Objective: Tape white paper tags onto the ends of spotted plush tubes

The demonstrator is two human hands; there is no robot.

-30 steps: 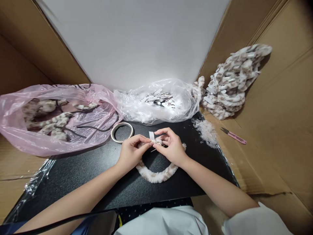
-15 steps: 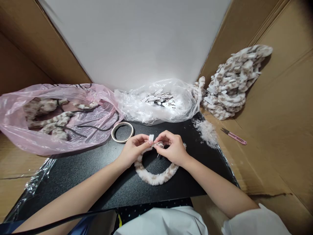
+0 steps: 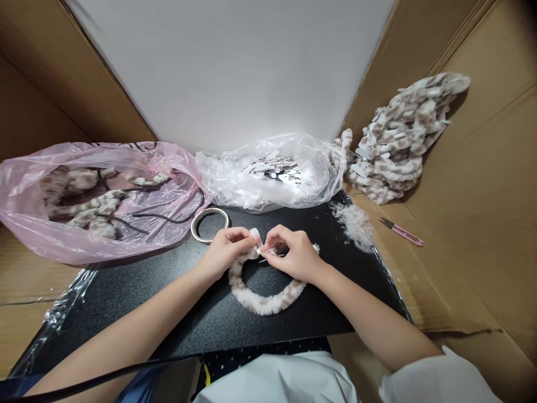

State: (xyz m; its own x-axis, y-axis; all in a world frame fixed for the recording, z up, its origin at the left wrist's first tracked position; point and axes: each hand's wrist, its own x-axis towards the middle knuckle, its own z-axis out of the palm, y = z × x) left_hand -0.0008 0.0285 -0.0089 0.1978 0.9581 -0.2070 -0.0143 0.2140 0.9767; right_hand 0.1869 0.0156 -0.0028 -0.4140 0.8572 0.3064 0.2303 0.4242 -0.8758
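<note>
A fluffy white-and-brown band (image 3: 268, 304) lies curved on the black table, its ends up by my fingers. My left hand (image 3: 230, 249) is closed on the band's left end, and a small white tab (image 3: 254, 234) shows at the thumb and fingertips. Close to its right, my right hand (image 3: 291, 252) pinches a small white piece, with a thin pale strip below the fingers. The exact shape of that piece is too small to tell.
A tape roll (image 3: 210, 225) sits behind my left hand. Farther back are a pink bag (image 3: 168, 240) of fluffy pieces and a clear bag (image 3: 235, 193) of white tags. At right are lint (image 3: 354, 224), pink snips (image 3: 403, 232) and a fluffy pile (image 3: 394, 151).
My left hand has shifted slightly left with the white tab. My fingertips have parted a little, and the thin strip under my right hand now points more to the left.
</note>
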